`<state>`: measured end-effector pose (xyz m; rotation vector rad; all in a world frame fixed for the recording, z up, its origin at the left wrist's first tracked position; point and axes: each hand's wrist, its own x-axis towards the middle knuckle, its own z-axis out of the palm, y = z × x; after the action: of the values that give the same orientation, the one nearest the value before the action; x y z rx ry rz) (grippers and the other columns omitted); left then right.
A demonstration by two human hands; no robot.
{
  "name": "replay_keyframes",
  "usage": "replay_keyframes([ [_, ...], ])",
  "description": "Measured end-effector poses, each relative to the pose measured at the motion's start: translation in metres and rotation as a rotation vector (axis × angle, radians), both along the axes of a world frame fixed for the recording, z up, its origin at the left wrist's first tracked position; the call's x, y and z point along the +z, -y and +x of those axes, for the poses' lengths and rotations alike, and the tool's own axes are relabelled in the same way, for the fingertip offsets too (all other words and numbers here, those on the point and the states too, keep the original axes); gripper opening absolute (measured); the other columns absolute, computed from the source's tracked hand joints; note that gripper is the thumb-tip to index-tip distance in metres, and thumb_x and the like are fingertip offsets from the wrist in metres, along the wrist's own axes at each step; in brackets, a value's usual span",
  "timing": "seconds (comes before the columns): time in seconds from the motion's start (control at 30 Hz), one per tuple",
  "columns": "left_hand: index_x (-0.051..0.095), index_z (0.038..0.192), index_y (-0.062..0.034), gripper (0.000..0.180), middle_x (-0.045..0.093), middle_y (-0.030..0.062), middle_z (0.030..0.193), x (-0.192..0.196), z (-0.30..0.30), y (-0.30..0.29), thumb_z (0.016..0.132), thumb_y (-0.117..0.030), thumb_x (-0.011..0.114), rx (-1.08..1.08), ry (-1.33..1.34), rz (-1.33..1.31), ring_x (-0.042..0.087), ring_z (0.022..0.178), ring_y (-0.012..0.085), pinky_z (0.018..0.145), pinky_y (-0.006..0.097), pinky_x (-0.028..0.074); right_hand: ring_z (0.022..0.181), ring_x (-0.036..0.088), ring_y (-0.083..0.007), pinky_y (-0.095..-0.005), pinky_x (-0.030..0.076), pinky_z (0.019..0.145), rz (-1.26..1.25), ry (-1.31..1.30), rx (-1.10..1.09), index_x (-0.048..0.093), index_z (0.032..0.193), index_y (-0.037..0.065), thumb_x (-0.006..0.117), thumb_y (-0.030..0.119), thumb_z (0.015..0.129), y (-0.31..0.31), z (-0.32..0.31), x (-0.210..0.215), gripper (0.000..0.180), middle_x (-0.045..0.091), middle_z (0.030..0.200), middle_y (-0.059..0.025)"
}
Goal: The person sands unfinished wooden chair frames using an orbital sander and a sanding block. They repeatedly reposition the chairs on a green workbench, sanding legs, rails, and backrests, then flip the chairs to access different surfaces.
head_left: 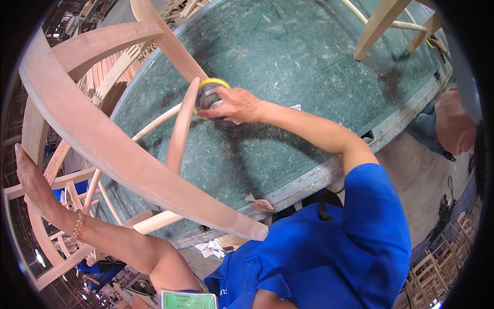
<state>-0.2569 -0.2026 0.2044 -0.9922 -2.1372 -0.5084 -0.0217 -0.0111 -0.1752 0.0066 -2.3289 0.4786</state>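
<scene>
A bare wooden chair frame [139, 172] leans across the left side of the green-topped workbench [288, 62], its long curved rail slanting toward my body. My right hand [236, 105] is closed around a round sander [208, 95] with a dark body and a yellow rim. The sander's disc is right by the chair's slim tapered leg [181, 126] and the thicker leg behind it; I cannot tell which it touches. At the far left my left hand [32, 177] rests against the frame's outer side, fingers stretched upward along the wood. A beaded bracelet circles that wrist.
Another wooden piece with legs [378, 31] stands at the bench's far right. A crumpled brown scrap [261, 205] lies by the near edge. More chair frames [442, 262] are on the floor at lower right. Someone's clothed body [437, 123] shows at the right.
</scene>
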Motion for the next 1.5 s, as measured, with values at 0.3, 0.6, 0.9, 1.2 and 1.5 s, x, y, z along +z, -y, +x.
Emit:
replay_keyframes([
  [0.3,0.048,0.136,-0.0038,0.068,0.051,0.0165,0.137,0.006,-0.009,0.004,0.095,-0.056,0.035,0.017,-0.081,-0.062,0.049,0.126,0.0308,0.106,0.036,0.036,0.069,0.057,-0.0240,-0.0325,0.053,0.053,0.114,-0.123,-0.173,0.053,0.126,0.044,0.076,0.020,0.068,-0.056,0.013,0.022,0.067,0.047,0.087,-0.0106],
  [0.6,0.048,0.136,-0.0043,0.062,0.050,0.0156,0.138,-0.004,-0.005,0.001,0.097,-0.051,0.035,-0.054,-0.047,0.007,0.048,0.127,0.0299,0.108,0.034,0.034,0.073,0.059,-0.0240,-0.0327,0.054,0.062,0.279,-0.197,-0.002,0.053,0.128,0.045,0.074,0.016,0.070,-0.084,-0.052,0.076,0.068,0.047,0.092,-0.0103],
  [0.9,0.053,0.133,-0.0102,0.056,0.052,0.0124,0.137,0.001,-0.022,0.016,0.097,-0.050,0.036,-0.065,-0.089,-0.036,0.049,0.127,0.0271,0.107,0.035,0.038,0.075,0.058,-0.0269,-0.0337,0.050,0.062,0.299,-0.050,0.188,0.051,0.129,0.049,0.057,0.008,0.084,-0.067,-0.078,0.089,0.061,0.046,0.092,-0.0125],
  [1.2,0.050,0.136,-0.0117,0.041,0.055,0.0089,0.133,0.013,-0.045,0.023,0.102,-0.028,0.033,0.000,-0.500,-0.300,0.052,0.124,0.0236,0.106,0.034,0.041,0.072,0.061,-0.0221,-0.0306,0.056,0.062,0.276,-0.128,-0.149,0.053,0.126,0.048,0.077,0.017,0.068,-0.077,-0.045,0.068,0.070,0.048,0.095,-0.0110],
  [1.5,0.049,0.136,-0.0107,0.041,0.055,0.0084,0.133,0.002,-0.048,0.014,0.103,-0.025,0.030,-0.174,-0.288,-0.165,0.052,0.124,0.0220,0.107,0.031,0.041,0.085,0.063,-0.0261,-0.0344,0.057,0.066,0.158,-0.070,-0.272,0.051,0.128,0.047,0.078,0.016,0.066,-0.079,-0.015,0.044,0.075,0.050,0.105,-0.0141],
])
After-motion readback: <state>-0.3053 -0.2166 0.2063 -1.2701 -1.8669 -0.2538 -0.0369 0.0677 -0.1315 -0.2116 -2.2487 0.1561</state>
